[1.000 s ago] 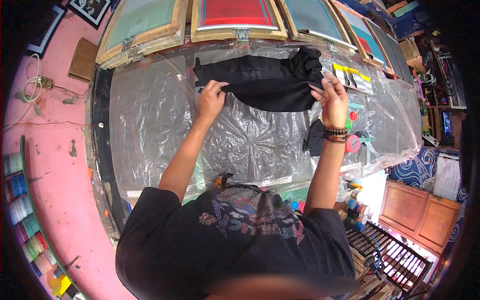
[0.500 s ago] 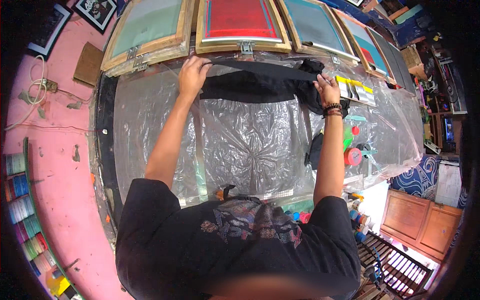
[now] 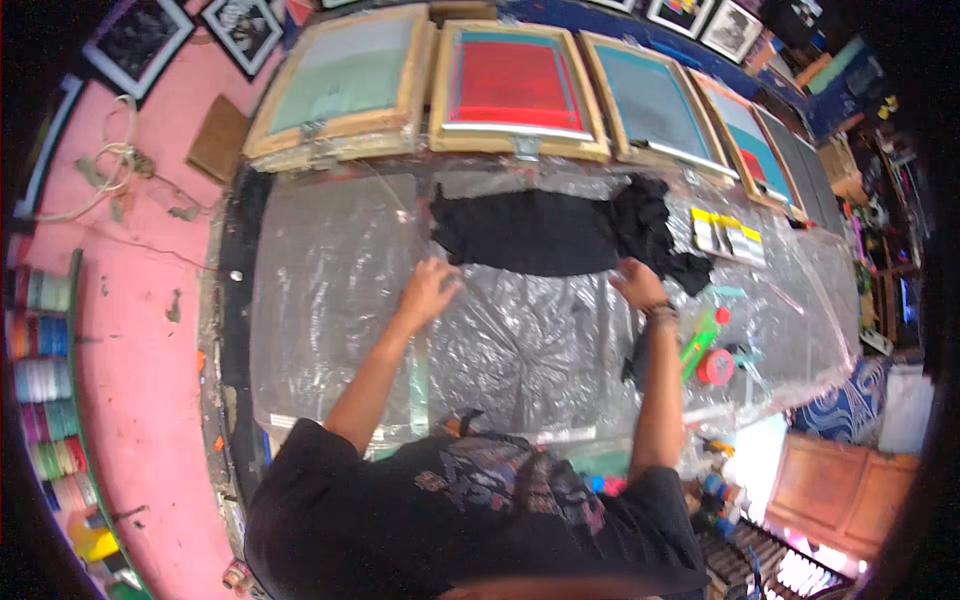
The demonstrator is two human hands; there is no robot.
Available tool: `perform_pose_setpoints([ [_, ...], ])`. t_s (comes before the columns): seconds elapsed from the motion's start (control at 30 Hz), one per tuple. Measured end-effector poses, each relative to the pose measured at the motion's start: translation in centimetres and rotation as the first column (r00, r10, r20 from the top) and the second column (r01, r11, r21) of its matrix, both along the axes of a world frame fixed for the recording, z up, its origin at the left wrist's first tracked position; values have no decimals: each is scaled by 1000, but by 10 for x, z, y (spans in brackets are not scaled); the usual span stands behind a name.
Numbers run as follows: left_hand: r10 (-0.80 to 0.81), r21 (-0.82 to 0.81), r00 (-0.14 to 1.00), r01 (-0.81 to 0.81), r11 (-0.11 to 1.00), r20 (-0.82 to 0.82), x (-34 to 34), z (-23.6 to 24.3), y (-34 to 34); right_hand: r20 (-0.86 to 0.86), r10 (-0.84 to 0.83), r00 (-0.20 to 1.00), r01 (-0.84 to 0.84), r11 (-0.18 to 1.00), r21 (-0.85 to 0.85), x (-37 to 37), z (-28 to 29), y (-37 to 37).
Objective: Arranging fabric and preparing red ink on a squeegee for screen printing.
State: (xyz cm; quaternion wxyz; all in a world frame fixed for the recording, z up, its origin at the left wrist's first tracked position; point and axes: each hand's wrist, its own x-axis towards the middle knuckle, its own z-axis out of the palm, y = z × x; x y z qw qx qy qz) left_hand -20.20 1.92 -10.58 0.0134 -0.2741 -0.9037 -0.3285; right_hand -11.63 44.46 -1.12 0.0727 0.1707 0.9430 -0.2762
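Black cloth (image 3: 525, 233) lies spread across the plastic-covered table (image 3: 335, 290), bunched at its right end. My left hand (image 3: 428, 288) is just below the cloth's near left corner, fingers apart and slightly bent, holding nothing. My right hand (image 3: 636, 282) is at the cloth's near edge toward the right, fingers loosely curved and apart; blur hides whether its fingertips touch the fabric. A yellow-and-silver flat item (image 3: 726, 236) sits right of the cloth, and a red round lid (image 3: 714, 366) with green items (image 3: 700, 345) lies beside my right forearm.
Several wooden-framed screens (image 3: 518, 85) line the table's back. A pink wall (image 3: 150, 400) with cables and a rack of coloured rolls (image 3: 45, 370) is on the left. Wooden cabinet doors (image 3: 820, 490) stand at lower right, and a slatted dark rack is below them.
The cloth has gone from being held raised at both ends to lying spread out. Both hands have come nearer and let it go or loosened. The view has tilted, shifting the scene down.
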Motion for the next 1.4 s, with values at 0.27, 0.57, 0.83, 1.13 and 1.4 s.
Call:
perform_pose_setpoints([
  [0.27,16,61,990,-25,998,141,57,19,-26,-372,544,752,-445,836,322,139,356,-174],
  [0.57,-120,142,939,78,987,322,142,12,-31,-374,555,743,-404,817,411,229,367,-223],
  [0.83,-212,76,965,203,976,152,177,-1,-39,-401,597,694,-400,784,475,281,370,-259],
  [1.13,-204,53,910,198,979,361,185,-29,-75,-431,571,699,-318,788,528,324,360,-273],
  [1.4,-74,-14,937,84,996,341,225,-9,-87,-409,612,677,-377,765,522,325,364,-292],
])
